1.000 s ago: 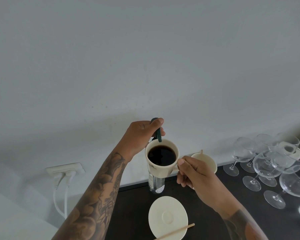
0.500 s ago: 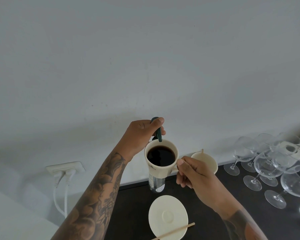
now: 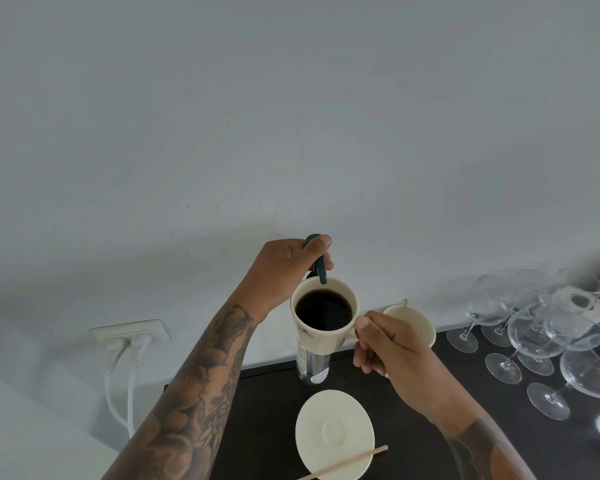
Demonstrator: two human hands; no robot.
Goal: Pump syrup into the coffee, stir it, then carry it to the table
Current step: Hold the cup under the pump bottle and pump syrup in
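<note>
A cream cup (image 3: pixel 321 337) full of black coffee is held in the air by its handle in my right hand (image 3: pixel 392 355). The cup sits right under the dark green pump spout (image 3: pixel 321 271) of a clear syrup bottle (image 3: pixel 312 367), which stands on the dark counter (image 3: pixel 264 417) and is mostly hidden behind the cup. My left hand (image 3: pixel 286 271) is closed over the pump head, thumb on top. Below the cup lies a cream saucer (image 3: pixel 335 433) with a wooden stir stick (image 3: pixel 347 462) across its near edge.
A second cream cup (image 3: pixel 416 323) with a stick in it stands behind my right hand. Several upturned-looking wine glasses (image 3: pixel 534 327) crowd the counter's right side. A wall socket (image 3: pixel 132 336) with two white plugs is at the left, past the counter's edge.
Almost nothing has moved; the cup and both hands hold the same place under the pump, with only a slight shift of the view.
</note>
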